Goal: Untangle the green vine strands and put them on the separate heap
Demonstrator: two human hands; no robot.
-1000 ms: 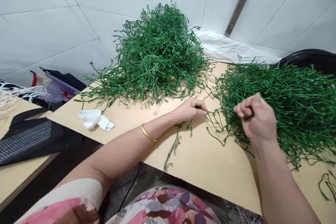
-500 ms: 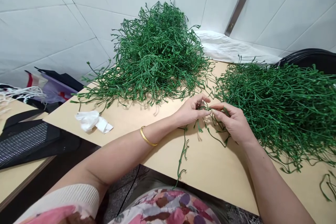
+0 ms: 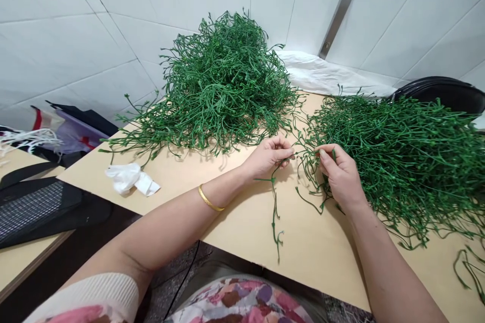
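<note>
Between two heaps of thin green plastic stems, both hands are pinching stems above the table. My left hand (image 3: 273, 155) is closed on a green stem, and a jointed green strand (image 3: 274, 212) hangs below it over the tabletop. My right hand (image 3: 341, 171), a short gap to the right, pinches a green stem between thumb and fingertips. Loose stems (image 3: 310, 171) lie between and under the hands. The large tangled heap of green stems (image 3: 223, 81) rises behind my left hand. Another heap of green stems (image 3: 420, 161) spreads beside my right hand.
A crumpled white tissue (image 3: 131, 179) lies at the left of the pale wooden table (image 3: 227, 224). White plastic sheeting (image 3: 318, 73) and a black rounded item (image 3: 439, 93) sit by the tiled wall. Black mesh material (image 3: 38, 207) rests on the left surface.
My hands have moved apart from touching, each keeping a pinch on green stem. The strand hanging from my left hand has swung slightly right. The whole view has shifted a little.
</note>
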